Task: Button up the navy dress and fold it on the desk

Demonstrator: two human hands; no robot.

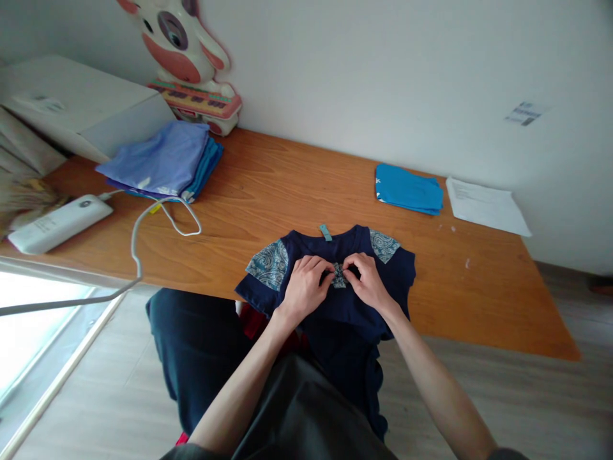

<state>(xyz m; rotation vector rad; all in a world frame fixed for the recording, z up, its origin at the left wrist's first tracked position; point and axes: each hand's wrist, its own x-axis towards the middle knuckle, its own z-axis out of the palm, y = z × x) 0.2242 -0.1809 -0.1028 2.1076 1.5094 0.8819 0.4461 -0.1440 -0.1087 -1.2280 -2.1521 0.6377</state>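
Note:
A small navy child's garment point(330, 313) lies across the table's front edge, its neckline facing away from me and its lower part hanging down toward my lap. Paisley fabric covers its shoulders, and a light teal tag sticks up at the neck point(325, 232). On the chest sits a small paisley bow point(340, 276). My left hand point(309, 280) pinches the bow's left side with thumb and fingers. From the right, my right hand point(366, 278) pinches its other side. Parts of the bow are hidden under the fingertips.
Folded blue and purple cloths point(158, 156) are stacked at the left beside a white box point(86, 102). A white power bank point(62, 223) trails a grey cable point(136, 246). Behind stands a cow-shaped toy keyboard point(196, 99). A folded blue cloth point(407, 188) and white paper point(486, 204) lie right.

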